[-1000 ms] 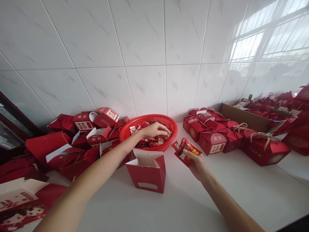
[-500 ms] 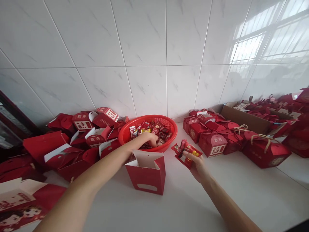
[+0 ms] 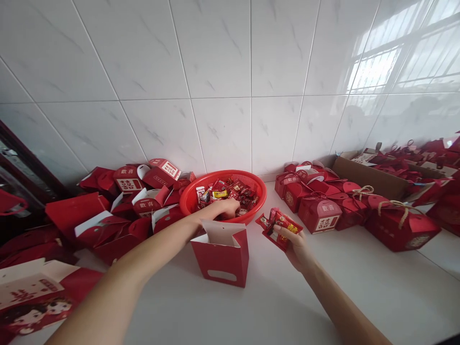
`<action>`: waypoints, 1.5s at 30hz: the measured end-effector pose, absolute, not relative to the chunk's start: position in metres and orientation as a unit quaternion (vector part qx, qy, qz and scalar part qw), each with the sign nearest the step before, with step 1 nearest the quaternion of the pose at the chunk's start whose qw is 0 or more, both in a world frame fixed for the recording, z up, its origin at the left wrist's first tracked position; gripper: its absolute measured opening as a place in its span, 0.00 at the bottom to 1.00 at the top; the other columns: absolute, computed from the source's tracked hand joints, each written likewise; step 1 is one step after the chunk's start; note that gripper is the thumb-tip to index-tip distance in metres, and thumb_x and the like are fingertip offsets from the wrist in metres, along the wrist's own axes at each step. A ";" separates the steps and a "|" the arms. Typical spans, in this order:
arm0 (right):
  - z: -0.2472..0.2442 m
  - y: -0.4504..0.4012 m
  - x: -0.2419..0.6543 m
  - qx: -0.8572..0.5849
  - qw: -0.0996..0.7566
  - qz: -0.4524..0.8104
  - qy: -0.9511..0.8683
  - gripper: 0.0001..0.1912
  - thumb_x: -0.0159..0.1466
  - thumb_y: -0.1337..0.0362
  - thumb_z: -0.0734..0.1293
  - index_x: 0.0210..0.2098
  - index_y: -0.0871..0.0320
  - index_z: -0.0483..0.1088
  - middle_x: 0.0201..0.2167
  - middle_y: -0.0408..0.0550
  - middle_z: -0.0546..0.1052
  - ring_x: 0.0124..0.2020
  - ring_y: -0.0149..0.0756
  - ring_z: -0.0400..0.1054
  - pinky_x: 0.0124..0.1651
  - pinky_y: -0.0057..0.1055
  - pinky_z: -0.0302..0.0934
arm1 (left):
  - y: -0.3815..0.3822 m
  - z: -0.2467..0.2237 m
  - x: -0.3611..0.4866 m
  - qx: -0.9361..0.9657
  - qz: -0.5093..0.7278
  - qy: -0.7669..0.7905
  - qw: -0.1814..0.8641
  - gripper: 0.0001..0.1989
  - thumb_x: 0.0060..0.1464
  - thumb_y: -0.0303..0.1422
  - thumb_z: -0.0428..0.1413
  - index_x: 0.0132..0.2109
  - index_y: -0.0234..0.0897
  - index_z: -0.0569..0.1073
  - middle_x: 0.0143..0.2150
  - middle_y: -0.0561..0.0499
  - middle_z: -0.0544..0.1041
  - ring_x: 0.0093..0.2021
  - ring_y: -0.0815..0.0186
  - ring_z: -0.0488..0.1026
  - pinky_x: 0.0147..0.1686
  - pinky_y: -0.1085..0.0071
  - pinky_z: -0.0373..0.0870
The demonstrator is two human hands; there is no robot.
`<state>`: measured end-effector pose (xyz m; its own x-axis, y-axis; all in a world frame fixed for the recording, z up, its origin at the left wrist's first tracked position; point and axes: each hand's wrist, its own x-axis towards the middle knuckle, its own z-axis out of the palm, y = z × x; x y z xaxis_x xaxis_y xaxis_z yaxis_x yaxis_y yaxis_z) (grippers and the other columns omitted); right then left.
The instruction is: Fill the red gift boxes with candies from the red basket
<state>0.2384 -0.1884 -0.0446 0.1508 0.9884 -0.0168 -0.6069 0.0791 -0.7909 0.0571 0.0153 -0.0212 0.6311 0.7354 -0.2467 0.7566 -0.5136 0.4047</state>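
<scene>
The right hand (image 3: 295,239) grasped red packets (image 3: 283,221), likely light, slippery, best held mid-wrapper. What the left hand (image 3: 229,207) held inside the plastic basket (image 3: 258,184) was unclear.

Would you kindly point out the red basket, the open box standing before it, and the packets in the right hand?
Red basket (image 3: 253,180): head view, back-right inner mesh wall.
Open box (image 3: 220,257): head view, red near face.
Packets (image 3: 284,220): head view, red wrapper of one.

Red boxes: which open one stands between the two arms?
The open-topped box with a pale rounded strip on its front, just before the red basket; the other boxes are grouped further left or right.
</scene>
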 end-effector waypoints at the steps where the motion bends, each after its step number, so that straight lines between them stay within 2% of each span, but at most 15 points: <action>1: -0.045 -0.188 0.238 -0.339 0.678 0.588 -0.282 0.21 0.46 0.63 0.80 0.39 0.54 0.76 0.36 0.45 0.81 0.40 0.44 0.77 0.50 0.44 0.68 | 0.016 -0.017 0.055 0.869 -0.019 0.426 0.250 0.08 0.26 0.25 0.63 0.17 0.37 0.71 0.17 0.53 0.71 0.24 0.62 0.70 0.26 0.71 0.65; 3: -0.045 -0.188 0.238 -0.339 0.678 0.589 -0.282 0.21 0.46 0.63 0.80 0.39 0.54 0.76 0.36 0.45 0.81 0.40 0.44 0.77 0.50 0.44 0.68 | 0.017 -0.005 0.050 0.867 -0.012 0.424 0.263 0.07 0.30 0.27 0.63 0.24 0.37 0.76 0.21 0.53 0.74 0.27 0.62 0.72 0.28 0.71 0.65; 6: -0.048 -0.187 0.239 -0.338 0.678 0.590 -0.282 0.21 0.46 0.63 0.80 0.39 0.54 0.77 0.36 0.45 0.82 0.40 0.44 0.77 0.49 0.44 0.68 | 0.019 0.013 0.041 0.858 0.042 0.416 0.300 0.15 0.38 0.34 0.63 0.37 0.37 0.80 0.33 0.52 0.80 0.37 0.60 0.76 0.35 0.72 0.69; 8: -0.049 -0.187 0.240 -0.341 0.675 0.590 -0.282 0.21 0.46 0.63 0.80 0.40 0.54 0.77 0.37 0.46 0.82 0.40 0.44 0.77 0.49 0.43 0.68 | 0.019 0.022 0.034 0.829 0.111 0.398 0.377 0.20 0.39 0.36 0.64 0.43 0.36 0.79 0.42 0.49 0.81 0.44 0.59 0.75 0.42 0.70 0.70; 10: -0.049 -0.188 0.240 -0.346 0.672 0.590 -0.282 0.20 0.46 0.63 0.80 0.39 0.55 0.77 0.36 0.46 0.82 0.40 0.43 0.77 0.49 0.42 0.67 | 0.018 0.027 0.029 0.790 0.168 0.373 0.457 0.23 0.37 0.36 0.66 0.44 0.35 0.78 0.47 0.47 0.80 0.47 0.58 0.75 0.47 0.67 0.69; 15: -0.048 -0.188 0.240 -0.349 0.674 0.589 -0.279 0.21 0.45 0.62 0.80 0.38 0.55 0.77 0.34 0.44 0.81 0.38 0.42 0.77 0.48 0.41 0.67 | 0.013 0.026 0.024 0.747 0.193 0.370 0.518 0.25 0.35 0.35 0.69 0.44 0.33 0.77 0.45 0.45 0.79 0.47 0.57 0.74 0.51 0.61 0.67; 23: -0.047 -0.187 0.239 -0.352 0.676 0.585 -0.277 0.23 0.44 0.62 0.81 0.39 0.55 0.76 0.34 0.43 0.81 0.36 0.39 0.76 0.45 0.37 0.69 | 0.006 0.017 0.025 0.746 0.203 0.396 0.496 0.21 0.34 0.37 0.69 0.39 0.35 0.77 0.39 0.49 0.79 0.44 0.56 0.75 0.46 0.62 0.69; 28: -0.045 -0.189 0.239 -0.353 0.674 0.586 -0.278 0.23 0.44 0.62 0.80 0.40 0.55 0.76 0.35 0.44 0.81 0.36 0.40 0.77 0.46 0.39 0.69 | 0.005 0.018 0.022 0.752 0.207 0.420 0.463 0.28 0.36 0.35 0.66 0.49 0.36 0.77 0.40 0.50 0.80 0.42 0.59 0.75 0.45 0.65 0.69; 31: -0.046 -0.189 0.239 -0.356 0.671 0.587 -0.282 0.23 0.44 0.62 0.80 0.39 0.55 0.76 0.35 0.44 0.81 0.37 0.41 0.77 0.46 0.39 0.69 | 0.003 0.021 0.021 0.775 0.185 0.422 0.433 0.27 0.39 0.35 0.64 0.51 0.35 0.78 0.39 0.50 0.80 0.39 0.61 0.75 0.42 0.66 0.69; 35: -0.047 -0.188 0.239 -0.360 0.670 0.585 -0.283 0.21 0.44 0.62 0.81 0.37 0.56 0.76 0.34 0.44 0.81 0.36 0.40 0.76 0.46 0.39 0.70 | -0.006 0.027 0.022 0.838 0.071 0.357 0.406 0.20 0.39 0.33 0.61 0.44 0.36 0.82 0.38 0.50 0.81 0.39 0.62 0.75 0.40 0.71 0.68; 39: -0.048 -0.187 0.238 -0.359 0.670 0.585 -0.282 0.21 0.44 0.62 0.80 0.37 0.55 0.76 0.35 0.45 0.81 0.36 0.41 0.76 0.46 0.40 0.70 | -0.017 0.030 0.030 0.877 -0.083 0.335 0.333 0.16 0.40 0.30 0.56 0.38 0.39 0.83 0.29 0.55 0.78 0.28 0.68 0.68 0.27 0.74 0.61; 45: -0.050 -0.187 0.239 -0.358 0.668 0.586 -0.285 0.19 0.44 0.62 0.81 0.35 0.56 0.76 0.33 0.44 0.81 0.35 0.39 0.76 0.46 0.39 0.70 | -0.021 0.020 0.046 0.873 -0.118 0.370 0.296 0.10 0.35 0.26 0.54 0.27 0.37 0.79 0.23 0.56 0.72 0.23 0.69 0.62 0.22 0.74 0.56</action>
<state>0.2388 -0.1873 -0.0495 0.1499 0.9879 -0.0390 -0.5789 0.0557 -0.8135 0.0465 -0.0205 0.0200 0.6980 0.5761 -0.4253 0.7160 -0.5508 0.4289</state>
